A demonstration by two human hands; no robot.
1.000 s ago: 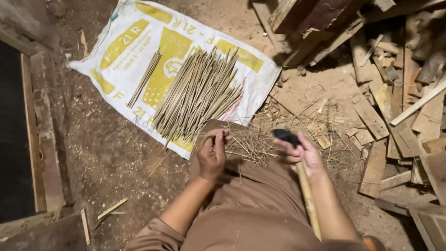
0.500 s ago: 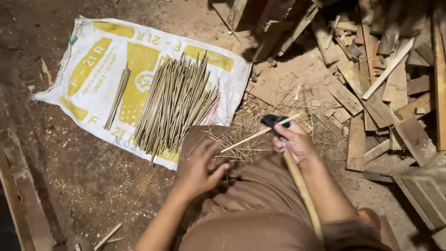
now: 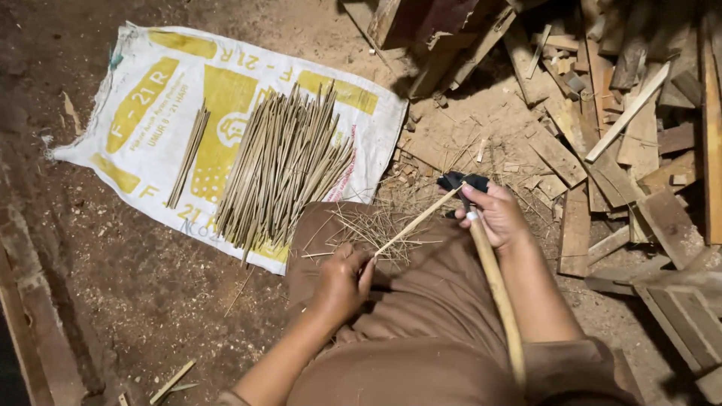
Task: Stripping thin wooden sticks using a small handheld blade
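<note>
My left hand [image 3: 342, 284] pinches the near end of a thin bamboo stick [image 3: 415, 222] that runs up and right across my brown-clothed lap. My right hand [image 3: 496, 216] grips a knife with a long pale wooden handle [image 3: 498, 289]; its dark blade end [image 3: 459, 183] lies against the stick's far end. Fine shavings [image 3: 376, 225] lie scattered over my knee. To the left, a large pile of similar trimmed sticks [image 3: 282, 169] rests on a white and yellow woven sack [image 3: 135, 120], with a small separate bundle [image 3: 188, 154] beside it.
Scrap wooden planks and offcuts [image 3: 617, 128] are heaped at the right and top right. Bare dirt floor [image 3: 128, 301] with sawdust surrounds the sack. A wooden beam [image 3: 34, 331] runs along the lower left edge. A loose stick [image 3: 171, 380] lies near the bottom.
My left hand has taken a stick from my knee and now holds it out toward the blade in my right hand. The view has shifted left and closer.
</note>
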